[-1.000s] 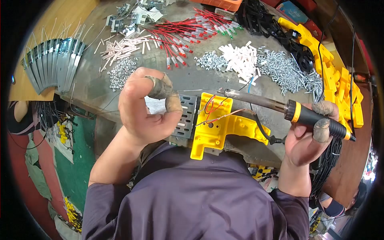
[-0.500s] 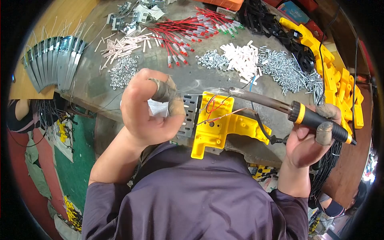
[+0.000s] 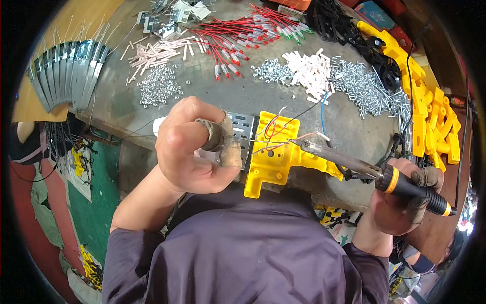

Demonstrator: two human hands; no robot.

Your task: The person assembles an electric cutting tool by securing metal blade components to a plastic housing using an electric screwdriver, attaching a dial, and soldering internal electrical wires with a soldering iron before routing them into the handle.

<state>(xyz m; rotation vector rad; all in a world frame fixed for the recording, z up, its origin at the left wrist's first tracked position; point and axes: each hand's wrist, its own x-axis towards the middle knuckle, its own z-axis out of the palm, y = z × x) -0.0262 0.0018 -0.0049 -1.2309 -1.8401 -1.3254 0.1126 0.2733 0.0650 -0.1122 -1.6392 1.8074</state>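
Observation:
My right hand [image 3: 400, 205] is closed around the black and yellow handle of a soldering iron [image 3: 336, 156], its metal barrel pointing left. My left hand [image 3: 190, 149], with wrapped finger and thumb, pinches a thin solder wire [image 3: 263, 142] that reaches right to the iron's tip. Beneath them lies a yellow plastic half-shell [image 3: 260, 180] with red, black and bare-ended wires [image 3: 272, 126] across it. A slotted metal plate [image 3: 244, 121] sits at the shell's left, partly hidden by my left hand. A blue wire [image 3: 322, 116] rises beyond the iron.
Piles of screws [image 3: 364, 86], nuts [image 3: 159, 86], white sleeves [image 3: 309, 73] and red-wired indicator lamps [image 3: 238, 43] cover the bench's far side. More yellow shells [image 3: 435, 119] are heaped at the right. Metal plates with wires [image 3: 68, 76] are fanned out at the left.
The iron's tip has come down from beside my left fingers to the wires over the shell. Both hands have lowered slightly. The solder now meets the tip, and the smoke has faded.

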